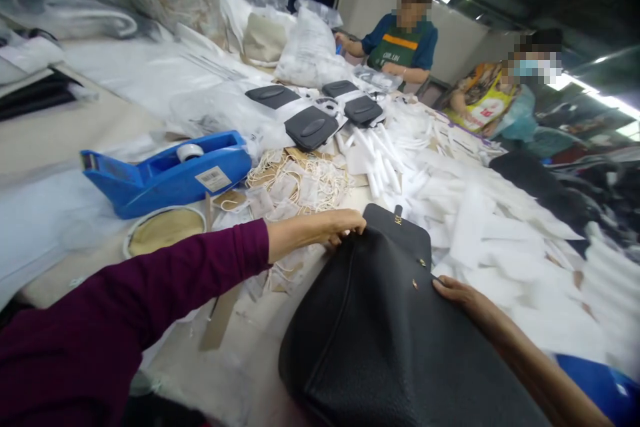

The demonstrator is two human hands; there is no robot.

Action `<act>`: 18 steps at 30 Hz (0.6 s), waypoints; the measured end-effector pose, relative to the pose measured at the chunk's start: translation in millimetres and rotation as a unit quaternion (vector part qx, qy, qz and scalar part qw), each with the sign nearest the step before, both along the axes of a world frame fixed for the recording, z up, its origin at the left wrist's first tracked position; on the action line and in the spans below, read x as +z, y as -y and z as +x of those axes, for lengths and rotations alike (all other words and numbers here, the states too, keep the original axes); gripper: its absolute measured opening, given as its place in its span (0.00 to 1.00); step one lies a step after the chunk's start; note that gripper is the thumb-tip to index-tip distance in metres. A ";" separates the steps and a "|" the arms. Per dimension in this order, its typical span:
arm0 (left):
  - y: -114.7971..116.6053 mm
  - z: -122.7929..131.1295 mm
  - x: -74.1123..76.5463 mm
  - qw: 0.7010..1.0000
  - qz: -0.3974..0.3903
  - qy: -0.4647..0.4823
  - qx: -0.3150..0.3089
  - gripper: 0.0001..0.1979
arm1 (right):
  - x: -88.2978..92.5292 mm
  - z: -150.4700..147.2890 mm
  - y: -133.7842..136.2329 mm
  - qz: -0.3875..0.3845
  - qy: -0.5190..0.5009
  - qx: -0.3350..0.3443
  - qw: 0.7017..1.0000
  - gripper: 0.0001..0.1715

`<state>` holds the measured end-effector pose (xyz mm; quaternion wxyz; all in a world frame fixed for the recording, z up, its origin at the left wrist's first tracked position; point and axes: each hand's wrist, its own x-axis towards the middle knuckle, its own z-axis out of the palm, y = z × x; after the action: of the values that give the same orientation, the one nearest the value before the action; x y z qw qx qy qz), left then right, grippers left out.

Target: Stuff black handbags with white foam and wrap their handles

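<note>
A black leather-look handbag [385,333] lies toward me on the near part of the table, its flap [400,230] with small gold fittings pointing away. My left hand [345,225], below a purple sleeve, is closed on the bag's upper left edge, fingers curled over it. On the opposite side, my right hand [457,293] pinches the upper right edge near a gold fitting, thumb on top and the other fingers hidden. Between the two hands the bag's front bulges and creases.
A blue tape dispenser [175,170] stands at left beside a round tape roll [166,230]. Beyond my left hand lie stringed tags [300,183] and black flaps [311,127]. White sheets [490,233] cover the right side. Two people [407,33] work across the table.
</note>
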<state>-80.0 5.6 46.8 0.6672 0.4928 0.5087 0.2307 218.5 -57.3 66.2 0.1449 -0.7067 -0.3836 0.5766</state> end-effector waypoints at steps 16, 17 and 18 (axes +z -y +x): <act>-8.2 17.1 8.6 0.989 0.070 -0.124 -0.042 0.12 | 37.0 -28.8 -16.0 0.290 0.349 0.228 0.862 0.09; -8.7 17.7 7.9 0.990 0.073 -0.116 -0.039 0.13 | 43.5 -41.2 -18.6 0.342 0.344 0.264 0.834 0.11; -8.9 18.1 7.6 0.991 0.075 -0.107 -0.036 0.13 | 49.6 -56.2 -20.7 0.377 0.314 0.302 0.817 0.13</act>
<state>-61.9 14.5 54.4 0.5780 0.5815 0.5402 0.1898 162.3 -36.6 115.8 0.0897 -0.5880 -0.7901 0.1483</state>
